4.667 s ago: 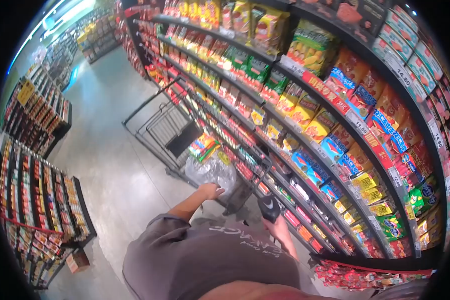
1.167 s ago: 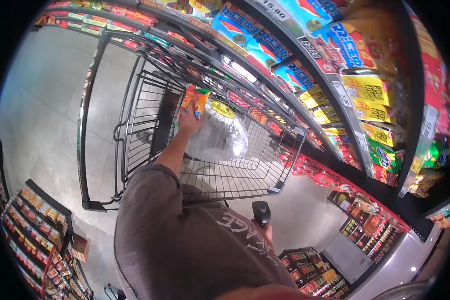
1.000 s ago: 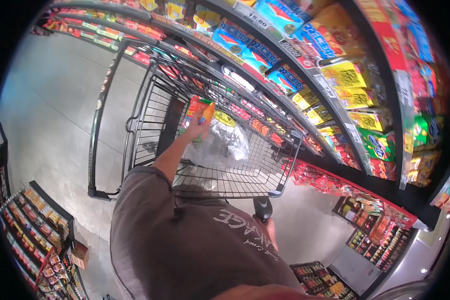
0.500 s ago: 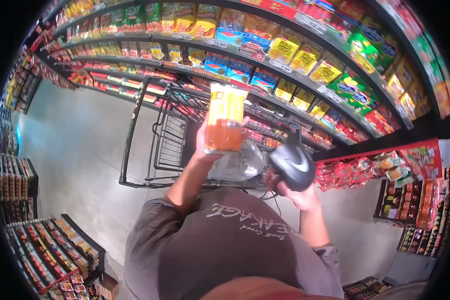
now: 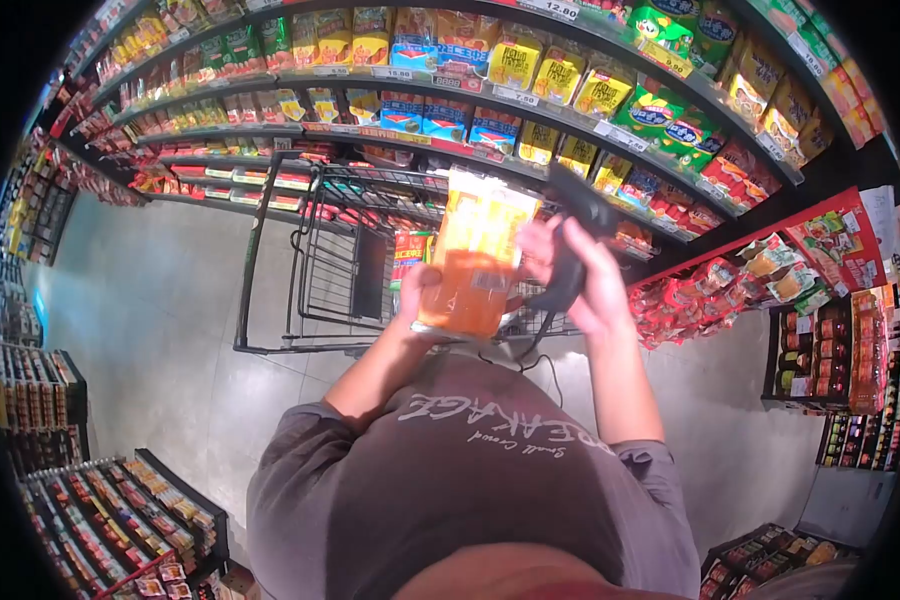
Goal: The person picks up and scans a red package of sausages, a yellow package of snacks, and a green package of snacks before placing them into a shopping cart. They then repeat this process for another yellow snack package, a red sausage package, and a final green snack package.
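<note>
In the middle of the head view is a clear-and-yellow plastic packet [image 5: 478, 255] with orange contents. My left hand [image 5: 417, 292] grips its left edge, thumb on the front face. A black handheld barcode scanner [image 5: 566, 278] is wrapped in my right hand [image 5: 602, 290], its head pointing away toward the shelves. Fingers of that hand overlap the packet's right edge. The scanner's cable [image 5: 538, 340] hangs toward my shirt. Behind the packet, a red and green packet [image 5: 410, 250] shows beside my left hand, over the cart.
A black wire shopping cart [image 5: 255, 255] stands right in front of me. Beyond it curve shelves [image 5: 410, 78] of bagged snacks with price tags. A red-edged display [image 5: 690, 305] of packets stands at the right, and a low rack [image 5: 110, 510] at the lower left.
The packet has shifted slightly right and tilted. My right hand has raised the scanner up and forward, beside the packet. The red and green packet has come into view behind.
</note>
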`<state>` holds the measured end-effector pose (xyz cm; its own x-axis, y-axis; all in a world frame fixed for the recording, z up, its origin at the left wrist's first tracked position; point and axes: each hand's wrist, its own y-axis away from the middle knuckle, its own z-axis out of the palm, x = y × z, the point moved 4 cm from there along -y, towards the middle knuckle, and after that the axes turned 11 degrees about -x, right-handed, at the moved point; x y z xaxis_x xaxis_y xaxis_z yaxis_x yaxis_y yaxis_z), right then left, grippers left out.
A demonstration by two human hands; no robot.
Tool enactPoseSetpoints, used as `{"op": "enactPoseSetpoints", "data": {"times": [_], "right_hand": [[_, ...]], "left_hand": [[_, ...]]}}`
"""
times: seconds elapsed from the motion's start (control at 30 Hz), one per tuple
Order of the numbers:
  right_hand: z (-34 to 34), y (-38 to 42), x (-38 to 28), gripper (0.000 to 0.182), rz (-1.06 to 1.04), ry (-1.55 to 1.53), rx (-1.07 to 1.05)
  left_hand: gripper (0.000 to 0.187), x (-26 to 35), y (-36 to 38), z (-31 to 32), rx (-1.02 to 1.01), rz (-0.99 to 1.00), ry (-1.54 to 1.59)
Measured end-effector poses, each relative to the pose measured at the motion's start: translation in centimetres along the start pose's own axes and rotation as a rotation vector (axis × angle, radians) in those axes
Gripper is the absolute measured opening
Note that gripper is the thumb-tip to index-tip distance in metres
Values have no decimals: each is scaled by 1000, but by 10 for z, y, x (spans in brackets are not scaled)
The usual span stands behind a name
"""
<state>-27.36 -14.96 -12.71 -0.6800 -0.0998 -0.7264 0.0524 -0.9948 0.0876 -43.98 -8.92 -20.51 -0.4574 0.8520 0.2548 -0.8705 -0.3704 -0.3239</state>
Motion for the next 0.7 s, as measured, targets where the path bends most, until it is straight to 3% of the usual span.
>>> {"op": "enactPoseSetpoints", "data": {"times": [0.13, 0.2, 0.3, 0.37, 0.4, 0.63, 0.7], "right_hand": [[-36, 11, -17, 27, -246, 94, 194], [-34, 25, -18, 25, -148, 193, 90], [-7, 37, -3, 26, 94, 306, -51], [2, 38, 13, 27, 267, 272, -223], [8, 37, 18, 28, 274, 316, -235], [22, 17, 7, 28, 262, 226, -123], [20, 7, 8, 28, 263, 252, -168]], "left_hand": [[97, 7, -7, 20, -39, 76, 43], [99, 17, -11, 26, -94, 124, 109], [99, 40, -18, 18, 6, 157, 11], [91, 55, -23, 20, -198, 213, -15], [86, 62, -24, 17, -92, 241, -53], [83, 82, -26, 41, -206, 265, -114], [82, 84, -27, 39, -50, 258, -117]]}}
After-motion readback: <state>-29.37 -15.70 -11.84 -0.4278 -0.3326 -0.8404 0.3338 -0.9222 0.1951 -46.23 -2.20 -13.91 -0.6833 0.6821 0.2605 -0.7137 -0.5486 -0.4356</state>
